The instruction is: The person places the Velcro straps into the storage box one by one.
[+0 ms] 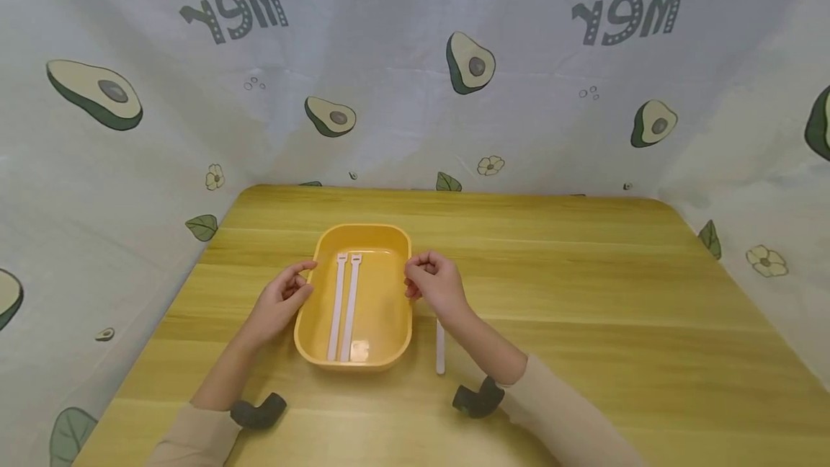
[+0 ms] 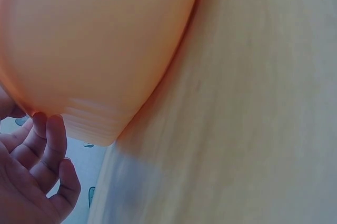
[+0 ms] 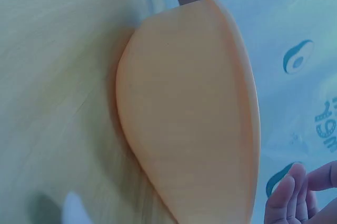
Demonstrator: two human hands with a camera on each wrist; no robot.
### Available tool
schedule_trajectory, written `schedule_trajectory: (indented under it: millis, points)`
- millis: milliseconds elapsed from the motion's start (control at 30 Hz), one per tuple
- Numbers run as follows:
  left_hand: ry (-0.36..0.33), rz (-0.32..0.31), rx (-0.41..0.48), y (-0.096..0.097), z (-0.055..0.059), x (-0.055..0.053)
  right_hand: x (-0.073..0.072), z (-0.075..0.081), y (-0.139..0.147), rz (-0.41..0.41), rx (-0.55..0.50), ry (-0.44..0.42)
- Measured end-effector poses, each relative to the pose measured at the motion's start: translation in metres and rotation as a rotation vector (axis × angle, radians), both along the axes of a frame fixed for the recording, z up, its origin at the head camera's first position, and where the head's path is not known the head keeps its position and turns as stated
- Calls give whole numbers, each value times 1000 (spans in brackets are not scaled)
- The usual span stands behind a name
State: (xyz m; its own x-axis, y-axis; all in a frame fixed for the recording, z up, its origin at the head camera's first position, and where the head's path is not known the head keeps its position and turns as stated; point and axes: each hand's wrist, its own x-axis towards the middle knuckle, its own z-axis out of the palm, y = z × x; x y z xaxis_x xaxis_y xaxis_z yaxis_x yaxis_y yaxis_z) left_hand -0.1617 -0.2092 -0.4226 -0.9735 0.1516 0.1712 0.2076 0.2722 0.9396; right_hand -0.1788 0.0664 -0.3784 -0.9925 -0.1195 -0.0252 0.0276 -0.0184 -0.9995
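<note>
A yellow oval-cornered tray (image 1: 382,308) stands on the table, with two white straps (image 1: 351,308) lying side by side inside it. Each strap has a slotted head at the far end. My left hand (image 1: 280,301) is at the tray's left side, its bent fingertips touching the rim from outside. At the right rim, my right hand (image 1: 437,283) hovers with loosely curled fingers; the right wrist view shows these fingers (image 3: 284,195) just off the rim, with nothing visible in them. Another white strap (image 1: 440,352) lies right of the tray, its far part hidden by my right hand.
The wood-grain table (image 1: 583,279) extends well to the right of the tray. Behind and beside it hangs a white curtain (image 1: 402,143) printed with avocados. A dark curved fitting sits at each wrist, near the cuffs.
</note>
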Motion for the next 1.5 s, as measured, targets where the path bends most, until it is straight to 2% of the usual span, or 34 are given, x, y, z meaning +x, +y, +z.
schedule_trajectory:
  millis: [333, 633, 767, 867, 1000, 1233, 1500]
  points:
    - [17, -2, -3, -2, -2, 0, 3, -15, 23, -53, 60, -42]
    - [13, -1, 4, -3, -3, 1, 0, -31, 40, -59, 153, -98]
    - [9, 1, 7, -2, -2, 1, -1, -35, 45, -40, 272, -93]
    - [-4, 3, 8, -2, -1, 2, -2, -38, 47, -36, 425, -56]
    - [-12, 6, 7, -1, 0, 2, -2, -39, 50, -42, 562, -10]
    - [21, -4, -2, -1, -2, 1, -5, -41, 51, -9, 657, 15]
    - [2, -3, -2, 0, 0, 1, -6, -41, 50, -1, 749, 34]
